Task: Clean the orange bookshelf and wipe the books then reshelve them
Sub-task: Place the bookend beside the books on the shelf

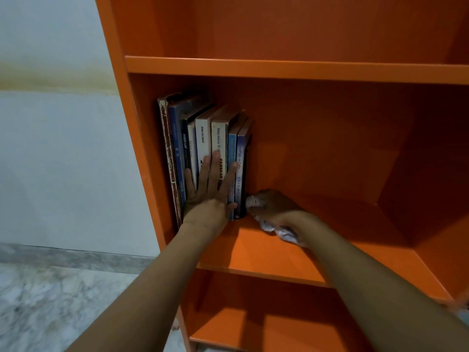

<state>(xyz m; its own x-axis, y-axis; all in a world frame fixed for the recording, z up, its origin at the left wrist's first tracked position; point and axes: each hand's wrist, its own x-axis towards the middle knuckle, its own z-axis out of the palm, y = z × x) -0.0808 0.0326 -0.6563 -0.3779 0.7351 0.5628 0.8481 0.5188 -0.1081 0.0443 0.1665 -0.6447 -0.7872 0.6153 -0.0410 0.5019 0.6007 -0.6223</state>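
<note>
Several books stand upright at the left end of the middle shelf board of the orange bookshelf. My left hand lies flat against their spines with straight, spread fingers. Just right of the last book, my right hand presses down on a crumpled white cloth lying on the shelf board. The cloth shows at the fingertips and under the wrist; how the fingers lie on it is hidden in the shade.
The shelf above and the one below hold nothing. A pale wall and a marble floor lie to the left of the bookshelf's side panel.
</note>
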